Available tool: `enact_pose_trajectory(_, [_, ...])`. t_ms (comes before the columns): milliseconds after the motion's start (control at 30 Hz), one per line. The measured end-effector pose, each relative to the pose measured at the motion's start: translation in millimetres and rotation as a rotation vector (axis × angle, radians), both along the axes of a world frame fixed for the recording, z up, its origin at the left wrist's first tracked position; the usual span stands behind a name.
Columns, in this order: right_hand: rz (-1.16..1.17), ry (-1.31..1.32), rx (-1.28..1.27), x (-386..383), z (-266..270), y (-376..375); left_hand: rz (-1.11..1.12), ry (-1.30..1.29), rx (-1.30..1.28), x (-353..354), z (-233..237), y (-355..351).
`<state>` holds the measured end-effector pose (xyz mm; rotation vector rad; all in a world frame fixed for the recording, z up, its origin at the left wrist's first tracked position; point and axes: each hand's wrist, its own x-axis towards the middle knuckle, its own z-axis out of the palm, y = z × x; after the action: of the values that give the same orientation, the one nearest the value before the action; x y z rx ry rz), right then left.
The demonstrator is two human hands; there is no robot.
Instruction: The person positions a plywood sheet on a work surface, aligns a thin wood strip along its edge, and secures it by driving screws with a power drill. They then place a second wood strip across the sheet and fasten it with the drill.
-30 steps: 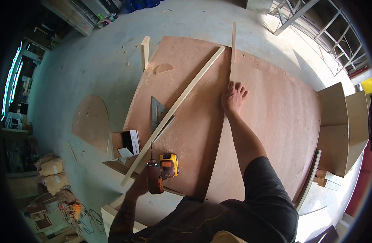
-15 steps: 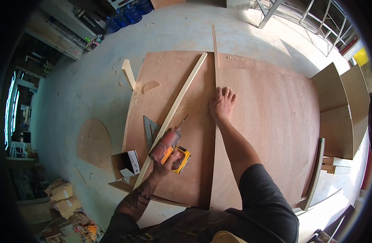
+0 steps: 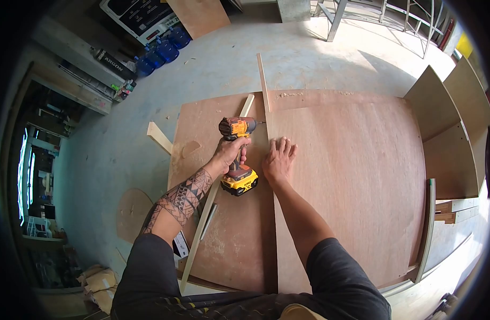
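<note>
My left hand (image 3: 231, 151) is wrapped around the grip of a yellow-and-black cordless drill (image 3: 238, 127), held above a plywood sheet (image 3: 231, 250). The bit points right, close to the edge of a raised plywood panel (image 3: 351, 181); whether it touches cannot be made out. Flat on that panel, near the same edge, rests my right hand (image 3: 278, 159) with its fingers spread. A thin wooden strip (image 3: 262, 77) sticks out past the panel's far corner. Under my left arm runs a long wooden batten (image 3: 201, 229), beside a metal square (image 3: 208, 221) seen almost edge-on.
A wood block (image 3: 158, 137) stands by the sheet's left edge, near a half-round offcut (image 3: 190, 149). On the right is an open plywood cabinet (image 3: 450, 154). Blue water bottles (image 3: 165, 50) and a metal stand (image 3: 335, 21) are at the back. A small box (image 3: 181, 245) is partly hidden.
My left hand has carried the drill up and forward, turning its bit to the right toward the panel edge. My right hand stays on the panel. The camera view has shifted.
</note>
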<state>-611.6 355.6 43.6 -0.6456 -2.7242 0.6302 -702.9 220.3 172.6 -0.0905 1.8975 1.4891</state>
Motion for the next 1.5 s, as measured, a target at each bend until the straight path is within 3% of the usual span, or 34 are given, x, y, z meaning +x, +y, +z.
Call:
enact_pose_trajectory(1133, [0.019, -0.041, -0.023, 1.9, -1.2, -1.7, -0.067, 0.023, -0.196, -26.0, 2.3, 33.6])
enact_pose_trajectory(1333, [0.006, -0.059, -0.016, -0.7, -6.8, -2.7, -0.283, 0.160, -0.398, -39.9, 32.4, 53.7])
enact_pose_trajectory(1500, [0.009, -0.065, 0.000, -3.0, -15.3, -2.9, -0.438, 0.107, -0.502, -75.2, 57.1, 84.4])
